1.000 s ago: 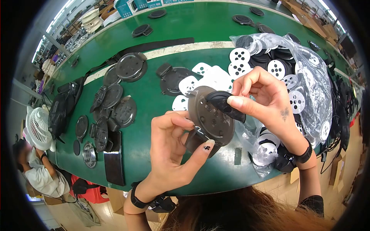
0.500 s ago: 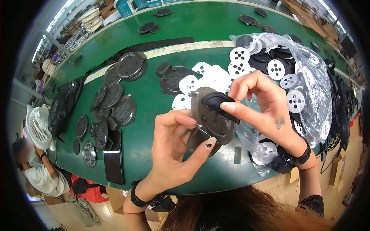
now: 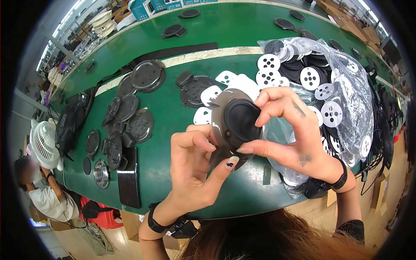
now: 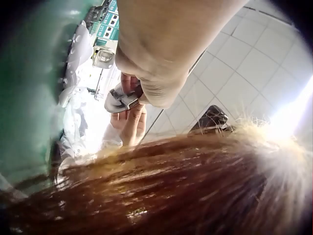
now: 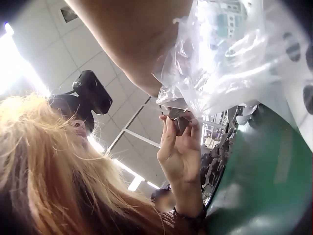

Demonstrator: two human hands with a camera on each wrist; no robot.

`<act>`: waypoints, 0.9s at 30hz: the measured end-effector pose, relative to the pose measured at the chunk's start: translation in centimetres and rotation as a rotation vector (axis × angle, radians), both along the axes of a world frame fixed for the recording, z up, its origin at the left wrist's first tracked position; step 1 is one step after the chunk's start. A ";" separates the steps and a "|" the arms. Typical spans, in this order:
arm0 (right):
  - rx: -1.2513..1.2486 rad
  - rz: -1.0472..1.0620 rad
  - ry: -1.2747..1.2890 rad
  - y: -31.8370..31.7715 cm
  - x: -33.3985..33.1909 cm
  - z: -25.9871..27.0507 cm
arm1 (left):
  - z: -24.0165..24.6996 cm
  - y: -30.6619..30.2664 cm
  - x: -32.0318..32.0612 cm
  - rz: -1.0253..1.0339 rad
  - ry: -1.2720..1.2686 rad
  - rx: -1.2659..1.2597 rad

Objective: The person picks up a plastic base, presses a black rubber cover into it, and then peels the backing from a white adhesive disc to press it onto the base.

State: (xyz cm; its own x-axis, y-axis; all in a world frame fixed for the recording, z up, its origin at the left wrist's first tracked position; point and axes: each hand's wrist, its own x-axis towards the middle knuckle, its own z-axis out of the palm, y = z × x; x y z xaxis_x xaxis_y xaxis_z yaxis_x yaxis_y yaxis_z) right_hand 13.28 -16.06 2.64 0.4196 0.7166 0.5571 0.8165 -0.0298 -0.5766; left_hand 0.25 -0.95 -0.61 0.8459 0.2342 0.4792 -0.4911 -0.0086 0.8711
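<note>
My left hand (image 3: pixel 193 167) pinches the lower tab of a smoky see-through round plastic housing (image 3: pixel 219 115) between thumb and fingers, holding it up over the green table. A black round pad (image 3: pixel 243 119) lies flat over the housing's face. My right hand (image 3: pixel 299 134) grips this pad by its edge, thumb low and fingers at the upper right. The left wrist view shows the housing (image 4: pixel 116 102) from its side, with the right hand (image 4: pixel 131 125) beyond it. In the right wrist view the left hand (image 5: pixel 182 156) reaches up to the housing's dark tab (image 5: pixel 182 125).
A clear plastic bag (image 3: pixel 353 99) of white and black discs lies at the right. Several smoky housings (image 3: pixel 147 76) sit at the left, near a dark flat slab (image 3: pixel 128 184). White pieces (image 3: pixel 242 84) lie behind the hands. A person (image 3: pixel 54 197) sits at far left beside a fan (image 3: pixel 43 143).
The black pad has turned from a steep tilt to lying flat across the housing's face. My right fingers have spread around its edge. Dark discs on the far green surface have shifted right.
</note>
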 end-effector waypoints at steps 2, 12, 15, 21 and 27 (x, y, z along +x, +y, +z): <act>-0.006 -0.003 0.013 0.0 -0.4 -0.2 | 0.0 0.0 0.0 0.011 -0.014 0.006; -0.160 -0.001 -0.369 -0.4 -0.1 1.3 | 0.3 1.6 0.3 -0.034 0.006 -0.082; 0.010 0.016 0.380 -0.2 0.3 1.0 | 0.4 1.8 0.3 -0.097 0.048 -0.198; -0.055 0.226 0.949 -0.3 1.5 1.0 | -0.1 1.9 0.3 -0.177 0.098 -0.232; -0.298 0.322 0.953 -0.6 3.1 0.0 | 0.3 1.5 0.9 -0.183 0.262 -0.140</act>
